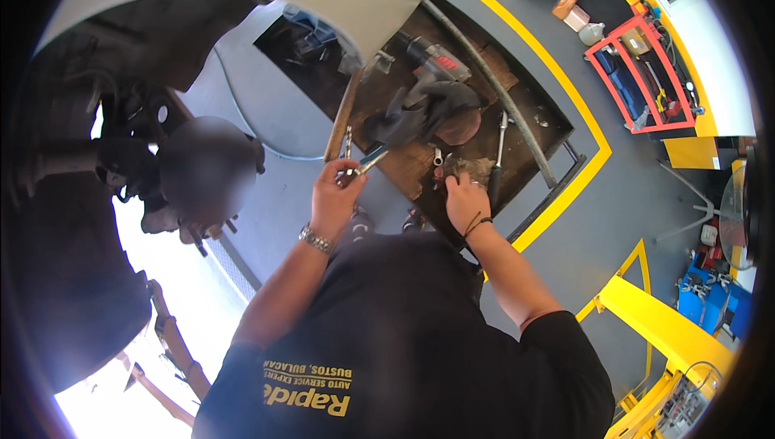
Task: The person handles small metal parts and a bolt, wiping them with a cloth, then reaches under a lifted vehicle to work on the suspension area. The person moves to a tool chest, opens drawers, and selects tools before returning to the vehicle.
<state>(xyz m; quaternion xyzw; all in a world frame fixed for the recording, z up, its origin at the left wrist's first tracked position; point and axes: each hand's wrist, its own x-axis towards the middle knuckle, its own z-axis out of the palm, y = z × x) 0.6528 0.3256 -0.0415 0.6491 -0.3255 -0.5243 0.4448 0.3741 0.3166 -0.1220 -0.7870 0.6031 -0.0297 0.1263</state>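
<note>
My left hand [336, 195] is closed around slim metal tools left of the tray. One thin tool [373, 158] with a bluish part points up and right from the fingers; another narrow metal piece [349, 142] stands up beside them. Their exact kinds are too small to tell. My right hand [467, 203] has its fingers curled down on a crumpled brown rag-like piece [468, 168] at the tray's near edge; what the fingertips pinch is hidden. Close by lie a small ring-ended wrench [437, 156] and a long-handled ratchet [502, 144]. A dark grey cloth [428, 108] lies beyond.
A grey impact wrench [436, 58] rests on the dark work tray [533, 108], with a long metal bar [492, 84] above it. To the left hangs a vehicle's underside with a blurred round hub [206, 166]. A red tool cart [642, 72] and yellow lift post [654, 318] stand right.
</note>
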